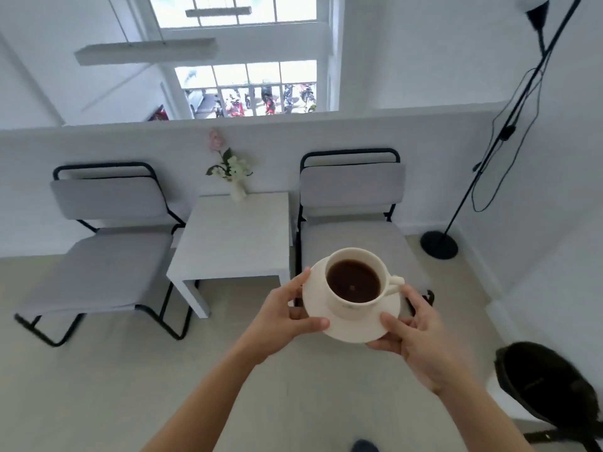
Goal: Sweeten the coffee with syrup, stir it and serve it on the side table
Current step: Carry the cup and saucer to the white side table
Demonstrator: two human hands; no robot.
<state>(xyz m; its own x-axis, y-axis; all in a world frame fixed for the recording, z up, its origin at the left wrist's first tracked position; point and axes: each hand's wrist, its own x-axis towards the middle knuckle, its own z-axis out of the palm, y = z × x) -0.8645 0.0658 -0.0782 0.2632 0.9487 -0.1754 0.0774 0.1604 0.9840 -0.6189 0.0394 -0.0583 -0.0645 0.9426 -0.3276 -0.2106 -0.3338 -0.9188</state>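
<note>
Both hands, left (283,316) and right (416,342), pinch the saucer (350,331); any tilt nearing the worktop (235,236) could slop the brimming cup (355,283).

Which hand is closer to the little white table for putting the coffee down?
Probably the left hand: it grips the saucer on the side nearest the side table. The right hand is farther.

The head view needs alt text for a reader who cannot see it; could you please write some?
Both hands, left and right, carry a saucer bearing a full coffee cup toward a white side table between two grey chairs.
</note>
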